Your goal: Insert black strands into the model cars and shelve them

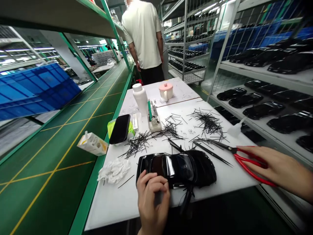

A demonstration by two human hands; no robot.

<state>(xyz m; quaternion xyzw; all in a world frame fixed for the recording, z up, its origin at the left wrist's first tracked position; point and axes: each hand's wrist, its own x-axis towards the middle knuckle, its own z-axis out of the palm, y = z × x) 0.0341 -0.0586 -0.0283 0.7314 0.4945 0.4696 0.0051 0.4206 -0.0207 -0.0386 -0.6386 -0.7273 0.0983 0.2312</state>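
Head view: a black car shell is being steadied at the table's near edge by left-hand fingers, while red scissors are being gripped by the right hand; black strips are lying scattered, unused.

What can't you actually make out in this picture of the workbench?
- Head view: the near side of the black toy car body, covered by the left hand.
- The red scissors' handles, partly under the right hand.
- Print on the small carton, too small to read.
- The standing person's head, cut off and blurred.
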